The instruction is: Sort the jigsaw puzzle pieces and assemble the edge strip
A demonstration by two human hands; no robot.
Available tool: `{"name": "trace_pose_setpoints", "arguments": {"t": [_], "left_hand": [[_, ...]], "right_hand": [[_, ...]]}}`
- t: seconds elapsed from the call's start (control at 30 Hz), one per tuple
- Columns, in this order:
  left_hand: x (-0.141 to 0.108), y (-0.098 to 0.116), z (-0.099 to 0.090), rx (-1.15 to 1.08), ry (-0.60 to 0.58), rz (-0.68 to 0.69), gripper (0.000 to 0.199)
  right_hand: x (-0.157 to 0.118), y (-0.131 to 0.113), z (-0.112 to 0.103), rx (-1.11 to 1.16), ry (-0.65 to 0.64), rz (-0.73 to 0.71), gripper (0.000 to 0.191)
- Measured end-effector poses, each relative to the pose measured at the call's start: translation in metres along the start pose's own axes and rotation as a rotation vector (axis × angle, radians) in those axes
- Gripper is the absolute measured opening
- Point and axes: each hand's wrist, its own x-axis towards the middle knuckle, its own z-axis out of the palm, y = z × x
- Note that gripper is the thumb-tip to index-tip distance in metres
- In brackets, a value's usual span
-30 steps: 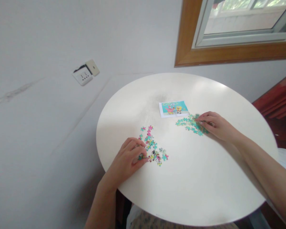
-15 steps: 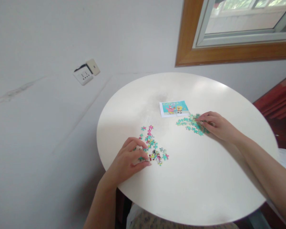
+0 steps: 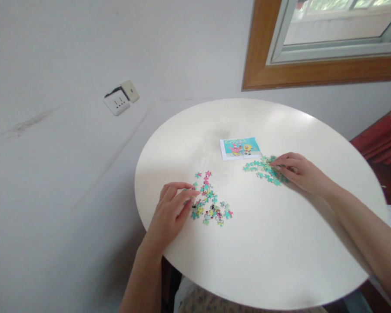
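Note:
Two loose heaps of jigsaw puzzle pieces lie on the round white table [image 3: 263, 252]. My left hand [image 3: 172, 208] hovers at the left side of the mixed heap of pink, yellow and teal puzzle pieces [image 3: 210, 198]. Its fingers are apart, and no piece shows between them. At the right, the teal and green puzzle pieces [image 3: 263, 167] lie partly under my right hand [image 3: 298, 171]. That hand's thumb and fingertips come together low over the heap; whether a piece is between them is hidden. Behind the heaps lies a picture card [image 3: 241, 148] with cartoon figures on teal.
A white wall [image 3: 68, 152] with a socket [image 3: 117, 102] stands along the left and back. At the upper right is a wood-framed window [image 3: 260, 71]. Red fabric [image 3: 384, 134] hangs beyond the table's right edge.
My left hand has drawn back up and left, uncovering several pieces at the heap's lower left. My right hand stays at the teal heap. The whole view has shifted slightly.

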Motion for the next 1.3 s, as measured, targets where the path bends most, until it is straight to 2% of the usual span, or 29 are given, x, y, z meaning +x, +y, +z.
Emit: {"name": "trace_pose_setpoints", "arguments": {"t": [0.1,0.23,0.4,0.63,0.87,0.97,1.1,1.3], "left_hand": [[-0.0008,-0.0022,-0.0022,0.107,0.086,-0.051,0.037],[-0.0005,-0.0009,-0.0041,0.142,0.147,-0.042,0.038],[0.0003,0.0041,-0.0046,0.122,0.083,-0.006,0.035],[-0.0009,0.0042,-0.0045,0.115,0.069,-0.019,0.033],[0.0013,0.0048,-0.0029,-0.008,-0.038,0.076,0.035],[0.0009,0.0039,-0.0036,0.01,0.023,0.047,0.037],[-0.001,0.002,-0.0046,0.098,0.146,-0.057,0.036],[-0.0021,0.0005,-0.0034,0.184,0.21,-0.146,0.034]], "right_hand": [[-0.0005,0.0012,0.0002,0.002,-0.004,-0.007,0.026],[-0.0003,0.0019,0.0002,-0.026,0.012,-0.013,0.026],[0.0008,0.0019,-0.0005,-0.025,0.012,-0.023,0.026],[0.0007,0.0006,-0.0007,-0.011,0.008,-0.009,0.026],[0.0,0.0018,-0.0004,0.007,0.004,-0.001,0.026],[0.0002,-0.0003,-0.0007,-0.003,0.008,-0.004,0.027],[0.0006,-0.0028,-0.0015,-0.01,0.012,-0.004,0.027],[-0.0002,0.0024,-0.0011,-0.028,-0.011,-0.006,0.027]]}}
